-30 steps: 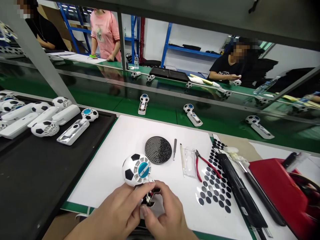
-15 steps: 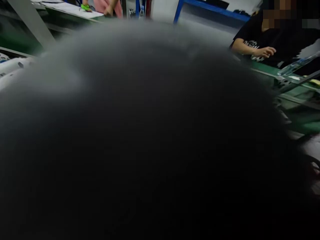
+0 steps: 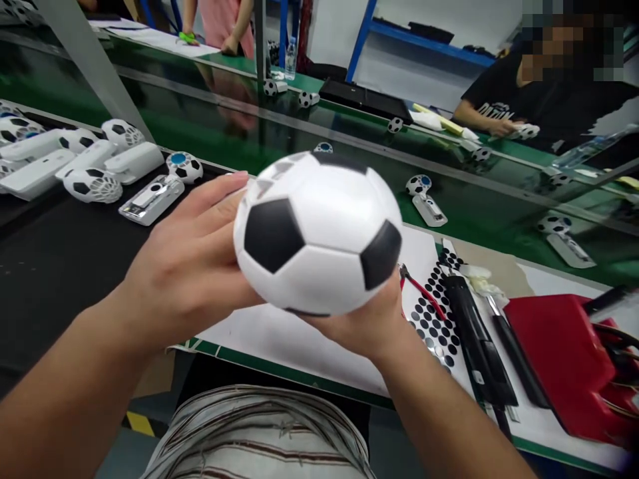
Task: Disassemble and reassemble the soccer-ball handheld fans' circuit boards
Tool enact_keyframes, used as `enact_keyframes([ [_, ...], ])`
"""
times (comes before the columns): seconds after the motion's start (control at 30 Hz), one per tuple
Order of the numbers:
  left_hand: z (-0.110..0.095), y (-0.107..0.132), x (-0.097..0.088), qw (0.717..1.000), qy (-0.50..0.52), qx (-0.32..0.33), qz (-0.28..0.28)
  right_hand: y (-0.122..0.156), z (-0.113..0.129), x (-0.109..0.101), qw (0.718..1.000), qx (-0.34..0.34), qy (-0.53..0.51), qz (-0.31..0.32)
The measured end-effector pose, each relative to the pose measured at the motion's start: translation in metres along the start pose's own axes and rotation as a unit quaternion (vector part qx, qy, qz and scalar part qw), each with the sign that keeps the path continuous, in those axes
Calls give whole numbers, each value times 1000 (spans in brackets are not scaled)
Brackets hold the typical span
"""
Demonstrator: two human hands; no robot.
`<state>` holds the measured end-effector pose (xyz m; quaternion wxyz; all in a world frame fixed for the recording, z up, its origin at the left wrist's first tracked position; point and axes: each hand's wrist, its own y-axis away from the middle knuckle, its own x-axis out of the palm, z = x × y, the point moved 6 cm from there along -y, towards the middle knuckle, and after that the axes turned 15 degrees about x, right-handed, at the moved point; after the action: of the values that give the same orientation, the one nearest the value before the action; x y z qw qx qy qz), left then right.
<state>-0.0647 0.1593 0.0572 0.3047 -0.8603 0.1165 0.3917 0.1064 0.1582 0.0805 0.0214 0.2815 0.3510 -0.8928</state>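
Note:
I hold a football-patterned fan head (image 3: 319, 233), white with black patches, raised close to the camera with its rounded back toward me. My left hand (image 3: 192, 266) cups its left side, fingers wrapped round it. My right hand (image 3: 367, 319) supports it from below and behind; most of its fingers are hidden by the ball. Under my hands lies a white mat (image 3: 279, 332) on the green bench.
A black tray (image 3: 60, 259) at left carries several football fans with white handles (image 3: 150, 199). Red-handled pliers (image 3: 422, 289), a sheet of black dot stickers (image 3: 436, 319), a black tool (image 3: 474, 332) and a red box (image 3: 559, 359) lie right. More fans ride the green conveyor (image 3: 429, 199). Other people work opposite.
A second ago the fan sat low over the mat with both hands working at its handle end. It swept up past the lens, and is now held high, back toward me.

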Motion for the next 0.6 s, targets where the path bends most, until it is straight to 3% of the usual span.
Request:
enact_keyframes([
  [0.07, -12, -3, 1, 994, -23, 104, 14, 0, -4, 4, 1000, 5, 1, 10],
  [0.13, -16, 1, -2, 989, 8, 142, -32, 2, -11, 12, 997, 53, -28, 49],
  [0.2, -8, 13, 4, 985, 133, 86, -69, 8, -16, 20, 984, 123, -95, 87],
  [0.3, 7, 38, 31, 928, 358, -50, -90, 23, -14, 30, 954, 210, -175, 120],
  [0.43, 25, 64, 59, 881, 403, -179, -170, 39, 6, 44, 944, 173, -185, 212],
  [0.5, 34, 74, 63, 864, 387, -230, -224, 44, 6, 44, 946, 176, -205, 181],
  [0.6, 45, 86, 59, 843, 365, -271, -288, 65, -10, 48, 939, 270, -196, 78],
])
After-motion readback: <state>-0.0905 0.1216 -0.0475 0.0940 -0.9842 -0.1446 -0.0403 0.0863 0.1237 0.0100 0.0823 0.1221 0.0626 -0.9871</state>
